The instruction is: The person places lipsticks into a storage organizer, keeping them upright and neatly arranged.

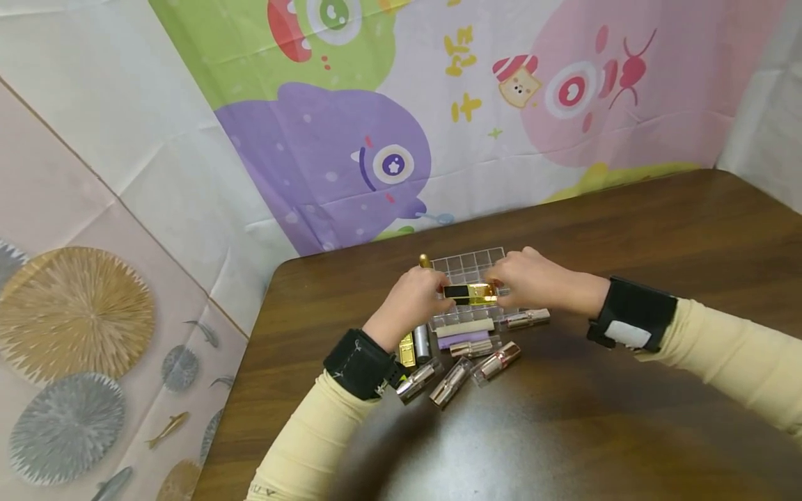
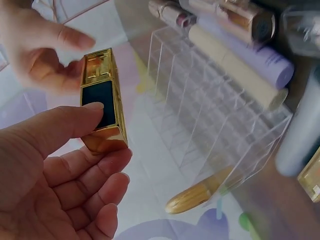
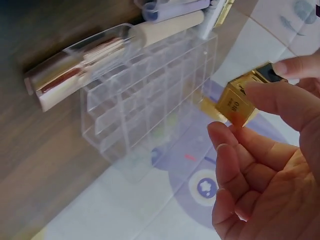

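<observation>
A gold lipstick tube with a black panel lies sideways between both hands, above a clear gridded organizer. My left hand pinches its black-panelled end, thumb on the black face in the left wrist view. At the other, all-gold end, my right hand pinches the tube between thumb and fingers. In the right wrist view small printed characters show on the gold end face. A rounded gold tube sticks out of a corner compartment of the organizer.
Before the organizer lie a cream tube, a purple tube and several rose-gold lipsticks. A silver tube and a gold case lie near my left wrist. A cartoon-print cloth hangs behind the brown table.
</observation>
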### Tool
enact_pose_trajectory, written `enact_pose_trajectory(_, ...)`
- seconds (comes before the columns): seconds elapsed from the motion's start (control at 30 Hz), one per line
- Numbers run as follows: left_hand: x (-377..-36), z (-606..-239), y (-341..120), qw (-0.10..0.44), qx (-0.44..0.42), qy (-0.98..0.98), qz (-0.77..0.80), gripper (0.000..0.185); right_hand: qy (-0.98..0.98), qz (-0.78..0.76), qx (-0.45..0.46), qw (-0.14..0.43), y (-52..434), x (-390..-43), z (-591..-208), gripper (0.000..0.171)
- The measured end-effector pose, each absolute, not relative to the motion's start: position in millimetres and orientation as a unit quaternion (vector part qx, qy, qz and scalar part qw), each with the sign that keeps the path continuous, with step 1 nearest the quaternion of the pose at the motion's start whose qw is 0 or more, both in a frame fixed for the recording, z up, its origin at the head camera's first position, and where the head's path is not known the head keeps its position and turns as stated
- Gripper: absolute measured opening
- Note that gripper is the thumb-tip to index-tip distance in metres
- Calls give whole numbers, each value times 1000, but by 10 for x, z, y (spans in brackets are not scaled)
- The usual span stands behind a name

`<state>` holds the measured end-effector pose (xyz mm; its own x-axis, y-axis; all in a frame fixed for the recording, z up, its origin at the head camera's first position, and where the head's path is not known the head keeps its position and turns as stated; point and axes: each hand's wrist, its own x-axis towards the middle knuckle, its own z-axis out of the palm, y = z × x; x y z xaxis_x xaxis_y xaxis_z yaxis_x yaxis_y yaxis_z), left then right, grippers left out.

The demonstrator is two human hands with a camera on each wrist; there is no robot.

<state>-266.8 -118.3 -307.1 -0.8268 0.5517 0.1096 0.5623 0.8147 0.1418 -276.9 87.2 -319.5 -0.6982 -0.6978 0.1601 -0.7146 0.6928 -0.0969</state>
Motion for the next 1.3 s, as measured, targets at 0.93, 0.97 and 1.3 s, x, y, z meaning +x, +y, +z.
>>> enact_pose_trajectory(0.93,-3479,-2596,-900,-30,-264,-955,133,7,-926,92,364,44,1269,-2705,-3311,25)
enact_pose_trajectory(0.97,-3494,-2596,-891,-30,-265,-954,139,8,-926,93,363,42,1277,-2705,-3316,25)
enact_pose_trajectory(1.3,-3613,-2646,-862,-56,-274,-950,143,4,-926,101,361,35,1314,-2711,-3353,27)
